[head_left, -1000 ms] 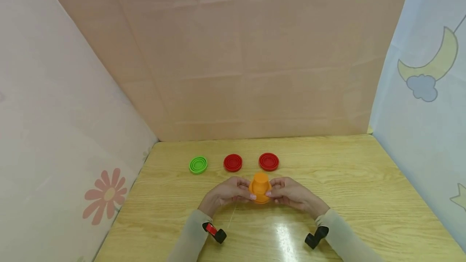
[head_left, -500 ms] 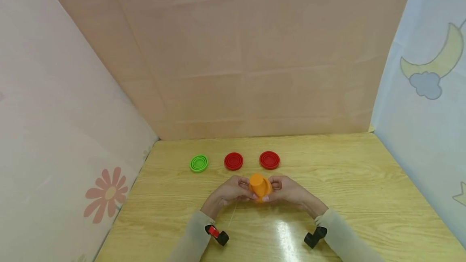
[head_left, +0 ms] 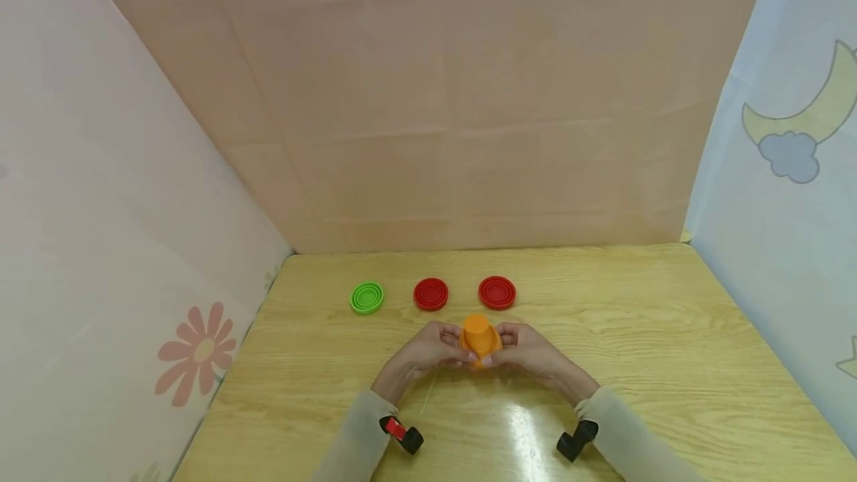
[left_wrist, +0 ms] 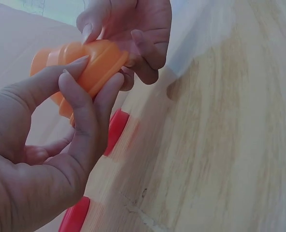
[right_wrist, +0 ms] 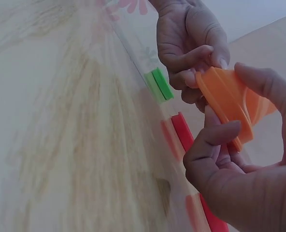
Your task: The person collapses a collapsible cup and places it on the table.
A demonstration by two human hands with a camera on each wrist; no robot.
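Observation:
Both hands hold an orange collapsible cup in front of the person. Its narrow base points up and away, and its wide rim faces down; the folding walls are partly pulled out and look uneven. My left hand pinches the rim's left side between thumb and fingers. From the right, my right hand grips the opposite side the same way. The two thumbs nearly meet on the near side of the cup. Fingers curl beneath the rim in the left wrist view, where the cup shows clear of the table.
Behind the hands, a green collapsed cup and two red collapsed cups, one in the middle and one at right, lie flat in a row on the wooden table. Printed panels stand at both sides, a brown one at the back.
The orange cup's raised base tipped to the left, then swung back toward the middle. Both thumbs have shifted closer together along its near side. The flat cups stay where they were.

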